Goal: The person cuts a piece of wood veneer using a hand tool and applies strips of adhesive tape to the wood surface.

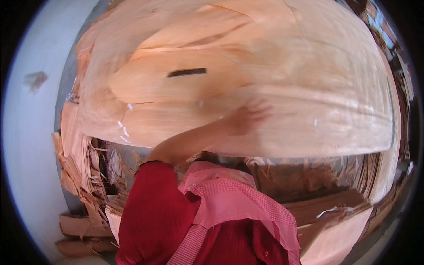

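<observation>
My left hand (253, 114) reaches across my front over a broad wood veneer sheet (331, 132), near the sheet's close edge. Its fingers look apart and blurred by motion, with nothing seen in them. Whether the palm touches the veneer I cannot tell. A dark, narrow flat strip (187, 72) lies beyond the hand, to its left; it may be a blade. Darker orange veneer (172, 86) shows in the middle, with torn edges and a long split. Small white bits, possibly tape (123, 128), dot the surface at the left. My right hand is out of view.
Stacked veneer sheets (323, 228) lie low at the right, close to my body. Torn veneer scraps (87, 202) hang and pile at the left. A pale wall or floor (29, 139) runs along the far left. Dark clutter (402, 109) lines the right rim.
</observation>
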The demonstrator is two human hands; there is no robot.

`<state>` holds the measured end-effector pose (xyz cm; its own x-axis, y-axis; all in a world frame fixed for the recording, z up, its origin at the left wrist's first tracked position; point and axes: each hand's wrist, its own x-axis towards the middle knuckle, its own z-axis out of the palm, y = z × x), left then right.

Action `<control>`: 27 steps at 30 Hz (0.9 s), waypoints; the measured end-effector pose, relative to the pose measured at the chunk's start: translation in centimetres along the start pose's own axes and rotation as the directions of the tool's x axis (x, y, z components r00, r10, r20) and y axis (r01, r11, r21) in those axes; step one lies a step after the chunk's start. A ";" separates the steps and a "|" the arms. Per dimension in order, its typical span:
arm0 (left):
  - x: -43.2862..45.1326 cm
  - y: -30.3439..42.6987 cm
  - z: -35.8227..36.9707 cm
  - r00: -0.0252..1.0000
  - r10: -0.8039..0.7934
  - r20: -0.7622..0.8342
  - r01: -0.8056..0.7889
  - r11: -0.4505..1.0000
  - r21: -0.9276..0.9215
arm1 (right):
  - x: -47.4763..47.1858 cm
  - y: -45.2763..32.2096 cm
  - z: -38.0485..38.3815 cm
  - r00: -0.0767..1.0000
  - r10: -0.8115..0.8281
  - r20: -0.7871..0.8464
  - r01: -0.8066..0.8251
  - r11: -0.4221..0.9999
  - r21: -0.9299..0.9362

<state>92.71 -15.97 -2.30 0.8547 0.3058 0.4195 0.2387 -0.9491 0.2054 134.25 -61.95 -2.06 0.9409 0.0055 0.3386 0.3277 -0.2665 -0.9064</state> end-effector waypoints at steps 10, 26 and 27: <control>-32.0 -16.0 -23.0 0.550 -0.824 -0.133 0.746 0.414 0.522 | -17.7 -32.0 12.2 0.840 -0.150 0.521 -0.035 0.944 0.328; -24.3 -34.2 -25.5 0.630 -0.777 -0.012 0.769 0.622 0.147 | -42.6 -45.0 24.6 -0.319 -0.691 0.649 -0.941 0.149 -0.305; -23.3 -37.1 -24.2 0.595 -0.791 0.144 0.793 0.606 0.055 | -43.4 -45.4 24.2 -0.285 -0.630 0.723 -0.956 0.131 -0.263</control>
<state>52.80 13.95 1.76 0.3855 0.9218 -0.0399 0.8482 -0.3371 0.4085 80.57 -26.75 18.30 -0.4127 0.8628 0.2920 -0.8791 -0.2934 -0.3756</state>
